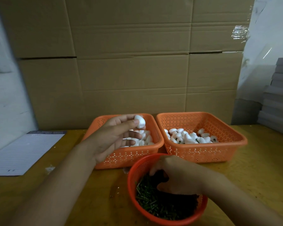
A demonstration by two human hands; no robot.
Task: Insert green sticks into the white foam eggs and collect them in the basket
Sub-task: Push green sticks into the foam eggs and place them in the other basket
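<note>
Foam egg (139, 121) sits pinched at the tips of the left hand (112, 137), thumb and forefinger clamped round its middle, above the left basket (129, 156). Light and soft, it looks easy to dent, so that gentle waist grip suits. Right hand (175, 175) digs into the green sticks (152, 204); whether its fingers (152, 171) hold one, I cannot tell.
</note>
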